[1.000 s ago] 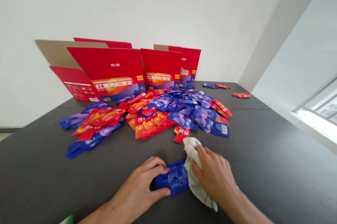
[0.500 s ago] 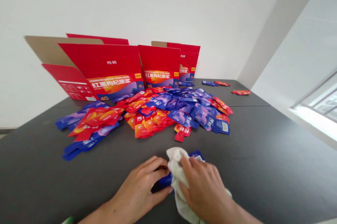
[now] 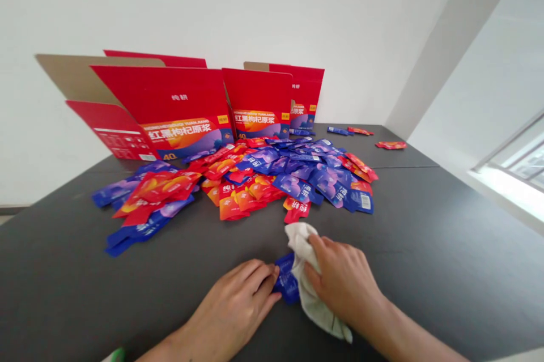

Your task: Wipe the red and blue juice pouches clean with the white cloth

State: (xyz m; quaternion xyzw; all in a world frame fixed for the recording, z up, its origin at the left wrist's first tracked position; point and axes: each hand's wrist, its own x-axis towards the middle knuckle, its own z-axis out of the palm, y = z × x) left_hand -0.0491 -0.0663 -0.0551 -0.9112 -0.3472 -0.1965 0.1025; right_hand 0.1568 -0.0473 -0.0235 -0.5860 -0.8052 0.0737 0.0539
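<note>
My left hand (image 3: pixel 242 305) pinches the left end of a blue pouch (image 3: pixel 288 278) low on the dark table. A white cloth (image 3: pixel 309 271) is bunched in my right hand (image 3: pixel 346 271), its fingers closed round it. The cloth lies over the right part of the pouch and hides that end. Beyond my hands spreads a heap of red pouches (image 3: pixel 233 201) and blue pouches (image 3: pixel 331 181). A smaller pile of red and blue pouches (image 3: pixel 155 192) lies to the left.
Red cartons (image 3: pixel 182 87) with raised flaps stand along the white wall at the back. A few stray pouches (image 3: pixel 391 145) lie at the far right of the table (image 3: pixel 425 237). A window (image 3: pixel 522 166) is on the right.
My right hand and the cloth have moved right, uncovering more of the blue pouch's middle. My left hand has closed on the pouch's end.
</note>
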